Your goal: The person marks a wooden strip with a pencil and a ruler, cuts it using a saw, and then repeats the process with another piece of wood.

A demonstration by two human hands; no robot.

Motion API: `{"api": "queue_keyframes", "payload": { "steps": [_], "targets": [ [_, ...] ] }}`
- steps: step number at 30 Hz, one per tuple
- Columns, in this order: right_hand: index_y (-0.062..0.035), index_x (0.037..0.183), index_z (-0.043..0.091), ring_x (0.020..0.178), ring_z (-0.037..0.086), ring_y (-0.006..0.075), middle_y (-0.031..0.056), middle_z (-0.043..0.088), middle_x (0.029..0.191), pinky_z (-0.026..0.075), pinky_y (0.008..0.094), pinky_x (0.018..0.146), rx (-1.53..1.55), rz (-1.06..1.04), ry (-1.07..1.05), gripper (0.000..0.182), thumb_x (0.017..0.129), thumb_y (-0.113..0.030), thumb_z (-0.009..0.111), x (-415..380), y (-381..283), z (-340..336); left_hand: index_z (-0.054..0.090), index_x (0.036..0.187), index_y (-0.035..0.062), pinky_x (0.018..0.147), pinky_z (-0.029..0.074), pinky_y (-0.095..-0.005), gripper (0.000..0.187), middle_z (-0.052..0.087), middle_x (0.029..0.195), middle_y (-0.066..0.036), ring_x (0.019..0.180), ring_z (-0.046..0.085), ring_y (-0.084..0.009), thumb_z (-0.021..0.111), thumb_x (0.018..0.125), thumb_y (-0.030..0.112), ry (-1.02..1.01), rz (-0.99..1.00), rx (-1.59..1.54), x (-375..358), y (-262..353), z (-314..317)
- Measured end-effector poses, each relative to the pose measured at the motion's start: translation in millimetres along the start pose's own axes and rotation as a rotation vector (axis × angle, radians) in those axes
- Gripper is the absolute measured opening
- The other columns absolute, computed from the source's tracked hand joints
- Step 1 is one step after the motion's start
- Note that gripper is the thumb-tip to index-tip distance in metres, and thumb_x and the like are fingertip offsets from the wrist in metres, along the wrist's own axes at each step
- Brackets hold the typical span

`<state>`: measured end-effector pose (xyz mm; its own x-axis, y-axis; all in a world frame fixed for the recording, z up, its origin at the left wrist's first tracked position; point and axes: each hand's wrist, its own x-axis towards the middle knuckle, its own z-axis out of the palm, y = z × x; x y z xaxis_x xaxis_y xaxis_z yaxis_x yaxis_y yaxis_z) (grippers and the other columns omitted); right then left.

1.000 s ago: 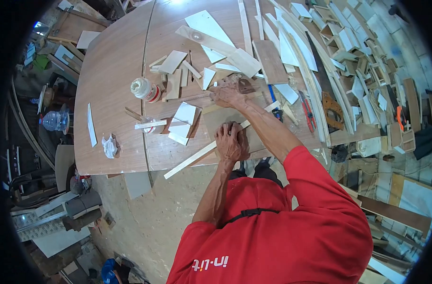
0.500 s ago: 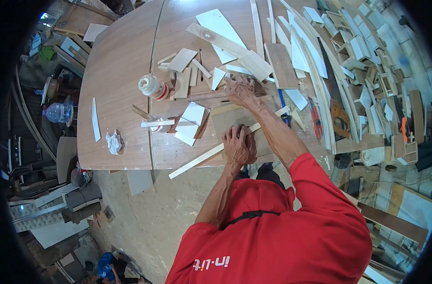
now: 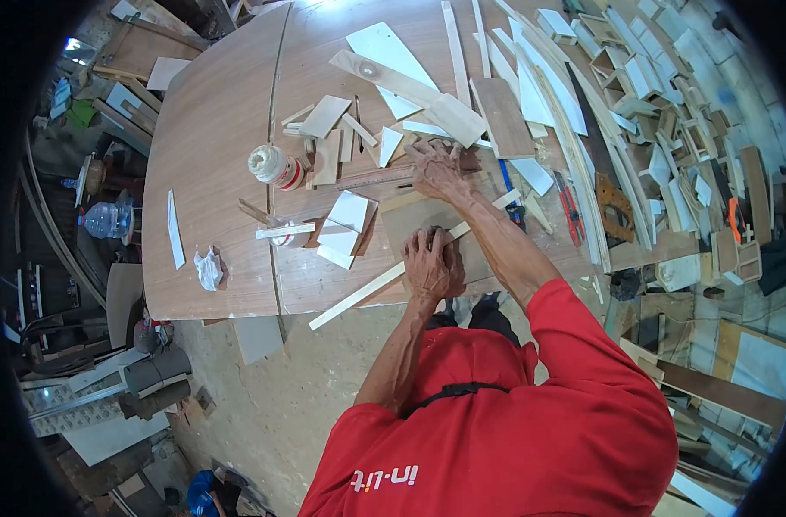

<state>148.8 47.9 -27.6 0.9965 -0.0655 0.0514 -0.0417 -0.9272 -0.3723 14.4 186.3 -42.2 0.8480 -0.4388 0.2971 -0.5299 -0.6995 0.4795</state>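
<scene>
On tabletop [image 3: 203, 146]: jar [image 3: 277, 168]; tub [image 3: 283, 240], sticks [image 3: 285, 230] at mouth; left hand [image 3: 429, 263] curled round strip [image 3: 358, 296]; right hand [image 3: 439, 170], grip unclear.

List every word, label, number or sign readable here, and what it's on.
"in-lit": white lettering on the red shirt.
Label on the jar: too small to read.
Print on the small container: too blurred to read.
Any markings on the ruler: too small to read.

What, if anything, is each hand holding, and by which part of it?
The left hand covers the middle of the pale wooden strip; whether it grips or only presses cannot be told. Whether the right hand holds anything cannot be told either.
</scene>
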Motion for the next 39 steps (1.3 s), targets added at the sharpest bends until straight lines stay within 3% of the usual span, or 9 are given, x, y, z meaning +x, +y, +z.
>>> {"api": "queue_keyframes", "payload": {
  "steps": [2,5,7,9,14,20,26,29,39],
  "targets": [
    [-0.0096,0.122,0.058,0.111,0.057,0.0328,0.0148,0.059,0.121,0.041,0.0515,0.098,0.161,-0.061,0.179,0.04,0.083,-0.017,0.05,-4.4,6.1,-7.3,0.057,0.114,0.0082,0.096,0.034,-0.0468,0.036,0.053,0.115,-0.012,0.112,0.046,-0.0329,0.062,0.081,0.022,0.006,0.01,-0.005,3.1,-0.8,0.0],
    [-0.0064,0.109,0.065,0.096,0.064,0.0316,0.0167,0.066,0.104,0.049,0.04,0.085,0.319,0.097,0.361,0.029,0.084,-0.014,0.051,-34.3,23.4,-50.0,0.057,0.111,0.0095,0.094,0.035,-0.0465,0.033,0.053,0.112,-0.01,0.109,0.047,-0.0322,0.062,0.08,0.021,0.023,0.004,-0.005,1.3,-1.1,3.2],
    [-0.0036,0.099,0.066,0.09,0.064,0.0375,0.0183,0.066,0.096,0.05,0.0428,0.08,0.545,0.324,0.451,0.024,0.084,-0.016,0.052,-71.0,44.3,-72.7,0.057,0.11,0.0096,0.094,0.035,-0.0463,0.031,0.053,0.112,-0.01,0.108,0.047,-0.0321,0.061,0.08,0.021,0.019,0.013,-0.002,2.1,-0.9,2.9],
    [-0.0032,0.095,0.067,0.087,0.065,0.0368,0.0186,0.067,0.092,0.05,0.0446,0.077,0.402,0.432,0.581,0.022,0.084,-0.016,0.053,-118.0,76.2,-74.5,0.057,0.107,0.0099,0.094,0.035,-0.0463,0.027,0.054,0.111,-0.01,0.107,0.048,-0.032,0.06,0.082,0.021,0.038,0.019,0.026,1.8,0.0,2.2],
    [-0.0056,0.098,0.065,0.094,0.061,0.0351,0.0159,0.065,0.092,0.049,0.045,0.079,0.208,0.673,0.331,0.022,0.085,-0.021,0.058,-207.4,86.6,-58.1,0.055,0.106,0.0102,0.094,0.034,-0.047,0.025,0.053,0.111,-0.011,0.107,0.047,-0.0323,0.057,0.084,0.021,0.004,0.039,0.031,4.0,-0.5,4.1],
    [-0.0055,0.105,0.061,0.105,0.057,0.0351,0.0172,0.06,0.108,0.048,0.0479,0.085,0.146,0.676,0.189,0.033,0.081,-0.028,0.064,-210.9,57.5,-47.0,0.053,0.104,0.0096,0.093,0.033,-0.0471,0.021,0.052,0.111,-0.012,0.105,0.047,-0.0325,0.054,0.086,0.019,0.012,0.034,0.027,3.6,2.3,4.8],
    [0.001,0.108,0.054,0.104,0.058,0.0376,0.0223,0.058,0.109,0.048,0.0496,0.085,0.094,0.77,0.13,0.044,0.078,-0.03,0.066,-212.1,67.7,-45.5,0.052,0.102,0.0091,0.093,0.033,-0.0465,0.019,0.051,0.109,-0.012,0.104,0.047,-0.0326,0.054,0.087,0.02,-0.035,0.028,0.045,3.8,1.1,4.1],
    [-0.0042,0.109,0.053,0.096,0.06,0.0379,0.0201,0.059,0.105,0.047,0.049,0.079,0.193,0.755,0.183,0.034,0.083,-0.023,0.062,-225.2,70.1,-46.6,0.054,0.099,0.0079,0.092,0.034,-0.0467,0.016,0.053,0.105,-0.011,0.102,0.046,-0.0328,0.051,0.089,0.02,0.012,0.062,0.015,4.5,0.5,5.0],
    [-0.0021,0.105,0.049,0.093,0.058,0.0399,0.0189,0.057,0.1,0.046,0.0475,0.079,0.264,0.673,0.339,0.024,0.085,-0.013,0.058,-299.0,65.2,-41.5,0.054,0.101,0.0089,0.092,0.035,-0.0459,0.017,0.054,0.107,-0.01,0.103,0.047,-0.0319,0.051,0.089,0.021,0.017,0.062,0.043,1.9,-7.0,12.1]
  ]
}}
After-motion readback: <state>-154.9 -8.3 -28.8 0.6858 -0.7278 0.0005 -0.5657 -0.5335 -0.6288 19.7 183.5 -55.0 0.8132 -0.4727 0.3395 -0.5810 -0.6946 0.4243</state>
